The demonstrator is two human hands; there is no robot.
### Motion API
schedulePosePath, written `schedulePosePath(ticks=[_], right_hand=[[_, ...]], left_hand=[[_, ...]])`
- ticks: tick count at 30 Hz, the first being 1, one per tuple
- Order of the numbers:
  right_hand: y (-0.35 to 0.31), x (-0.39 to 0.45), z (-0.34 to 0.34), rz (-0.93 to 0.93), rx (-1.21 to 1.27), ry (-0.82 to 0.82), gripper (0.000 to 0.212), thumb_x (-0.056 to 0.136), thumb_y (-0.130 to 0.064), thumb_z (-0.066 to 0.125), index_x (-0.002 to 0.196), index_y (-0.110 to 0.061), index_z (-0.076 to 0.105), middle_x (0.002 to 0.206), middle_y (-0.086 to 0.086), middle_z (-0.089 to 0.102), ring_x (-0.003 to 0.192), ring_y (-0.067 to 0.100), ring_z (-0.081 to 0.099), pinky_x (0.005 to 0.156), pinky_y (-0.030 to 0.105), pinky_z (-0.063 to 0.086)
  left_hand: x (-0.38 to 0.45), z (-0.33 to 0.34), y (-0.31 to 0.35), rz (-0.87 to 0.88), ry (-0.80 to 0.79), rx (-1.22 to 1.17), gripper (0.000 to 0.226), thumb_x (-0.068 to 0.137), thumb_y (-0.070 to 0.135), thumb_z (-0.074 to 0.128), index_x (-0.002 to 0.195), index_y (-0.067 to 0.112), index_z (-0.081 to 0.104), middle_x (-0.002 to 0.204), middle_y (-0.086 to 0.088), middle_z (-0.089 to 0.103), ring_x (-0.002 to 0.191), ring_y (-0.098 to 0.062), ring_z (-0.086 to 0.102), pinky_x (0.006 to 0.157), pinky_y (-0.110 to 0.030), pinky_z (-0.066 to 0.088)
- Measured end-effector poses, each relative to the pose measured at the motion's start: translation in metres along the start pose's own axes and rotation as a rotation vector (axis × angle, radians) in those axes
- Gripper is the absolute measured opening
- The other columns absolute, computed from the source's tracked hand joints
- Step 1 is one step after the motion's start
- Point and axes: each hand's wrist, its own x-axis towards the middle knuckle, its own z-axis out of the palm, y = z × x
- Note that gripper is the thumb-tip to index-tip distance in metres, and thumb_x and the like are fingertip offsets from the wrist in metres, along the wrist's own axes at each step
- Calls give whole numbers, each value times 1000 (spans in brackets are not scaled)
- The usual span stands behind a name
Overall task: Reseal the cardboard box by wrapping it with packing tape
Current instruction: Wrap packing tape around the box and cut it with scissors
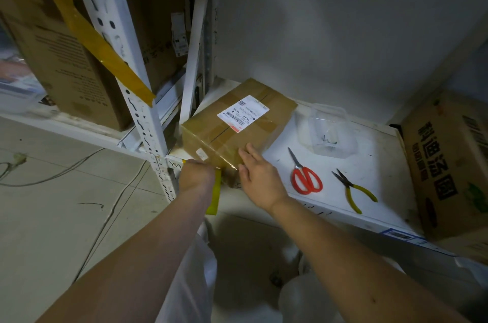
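Note:
A brown cardboard box (pixel 237 124) with a white shipping label on top lies on the white shelf (pixel 369 164); glossy tape covers its near side. My left hand (pixel 196 174) is at the box's near bottom corner, fingers curled round a yellow-green tape dispenser (pixel 215 193) that hangs below the shelf edge. My right hand (pixel 260 177) lies flat with straight fingers pressing on the box's near side and the tape there. The tape roll itself is hidden by my left hand.
Red-handled scissors (pixel 306 177) and yellow-handled pliers (pixel 353 190) lie on the shelf to the right of the box. A clear plastic container (pixel 328 130) stands behind them. A printed carton (pixel 449 164) stands at the far right. White rack uprights (pixel 148 111) and more cartons (pixel 60 64) are at the left.

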Motion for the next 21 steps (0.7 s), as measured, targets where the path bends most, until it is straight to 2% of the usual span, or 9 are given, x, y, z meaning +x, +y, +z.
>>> schedulePosePath(ticks=[2, 6, 9, 11, 13, 14, 16, 18, 21], right_hand=[[-10, 3, 4, -10, 49, -25, 47, 101, -21, 39, 148, -14, 33, 160, 6, 17, 135, 32, 40, 112, 34, 30], [-27, 8, 10, -34, 116, -81, 52, 98, -10, 41, 149, -12, 30, 161, 4, 13, 137, 30, 37, 112, 32, 30], [-30, 12, 5, -106, 148, -81, 45, 97, -9, 44, 141, -16, 45, 154, 4, 34, 130, 26, 46, 108, 33, 37], [-22, 18, -7, -105, 75, 64, 36, 97, -12, 46, 130, -19, 58, 128, 7, 62, 111, 28, 60, 94, 34, 46], [-5, 30, -23, 42, 20, 259, 32, 97, -12, 44, 124, -18, 61, 105, 9, 70, 97, 29, 63, 85, 34, 49], [8, 40, -31, 144, 19, 341, 30, 97, -10, 43, 121, -15, 61, 103, 11, 69, 96, 29, 63, 83, 34, 49], [36, 62, -45, 341, 50, 430, 27, 97, -9, 42, 117, -6, 58, 109, 17, 64, 99, 34, 61, 82, 36, 48], [59, 83, -56, 503, 154, 426, 28, 96, -14, 46, 121, -3, 50, 119, 19, 59, 109, 37, 58, 89, 39, 46], [85, 116, -66, 570, 297, 293, 62, 92, -20, 60, 144, -6, 28, 143, 17, 43, 130, 36, 43, 106, 41, 38]], left_hand=[[-1, -9, -3, -12, 73, 18, 26, 92, 10, 45, 113, 5, 59, 110, -15, 62, 102, -32, 58, 85, -35, 44], [-3, -16, -10, -50, 125, -17, 26, 90, 13, 48, 111, 8, 61, 115, -17, 63, 107, -37, 58, 93, -39, 47], [-5, -15, -11, -64, 141, -40, 26, 92, 14, 47, 114, 9, 59, 118, -16, 62, 110, -37, 57, 93, -37, 44], [-6, -14, -12, -53, 144, -47, 25, 93, 15, 46, 114, 9, 58, 117, -15, 62, 110, -36, 56, 92, -36, 44], [-4, -13, -13, -37, 158, -52, 24, 94, 15, 45, 114, 10, 57, 113, -14, 63, 107, -35, 57, 89, -36, 44], [-3, -12, -14, -33, 173, -55, 23, 94, 15, 45, 114, 10, 57, 111, -14, 63, 104, -34, 57, 86, -35, 43], [0, -9, -16, -32, 200, -57, 22, 94, 15, 46, 112, 11, 58, 106, -13, 63, 93, -31, 55, 79, -32, 40], [1, -7, -18, -32, 218, -64, 22, 93, 14, 46, 111, 12, 59, 101, -10, 62, 87, -28, 52, 75, -29, 38], [6, -2, -17, -15, 234, -75, 24, 92, 12, 45, 112, 12, 59, 100, -9, 62, 94, -31, 56, 78, -30, 40]])
